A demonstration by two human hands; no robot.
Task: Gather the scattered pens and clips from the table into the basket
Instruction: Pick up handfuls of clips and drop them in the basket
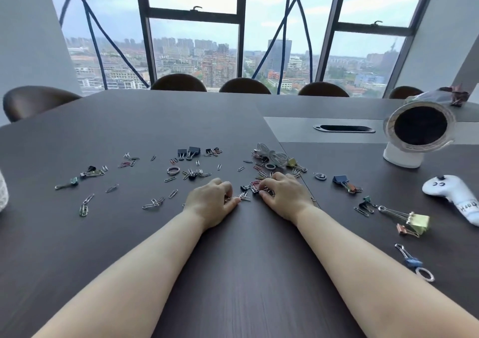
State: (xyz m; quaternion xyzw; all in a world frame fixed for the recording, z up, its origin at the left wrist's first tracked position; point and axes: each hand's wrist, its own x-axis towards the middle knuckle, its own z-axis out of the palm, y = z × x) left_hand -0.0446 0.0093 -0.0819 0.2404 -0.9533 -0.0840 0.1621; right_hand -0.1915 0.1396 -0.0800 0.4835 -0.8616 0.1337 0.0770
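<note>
**Head view: gathering under way at mid-tabletop (129, 135)**

The dark tabletop carries a scatter whose long axis runs left to right, just beyond the person and out to both sides. At the far left edge a white container (2, 195) is cut off by the frame. It may be the basket, though too little shows to be sure. If so, it lies well apart from both hands and nearer the left one.

The left hand (212, 203) rests on the surface with its fingers curled, pinching a few silver paper clips (242, 197) against the thumb. The right hand (282, 195), just beside it, has its fingers hooked over a red and black clip cluster (252, 186).

The largest loose piece, a yellow-green binder clip (421, 222), lies well off to the right, so the right hand is nearer to it. Smaller clips thin out toward the left. No pens can be made out.
</note>
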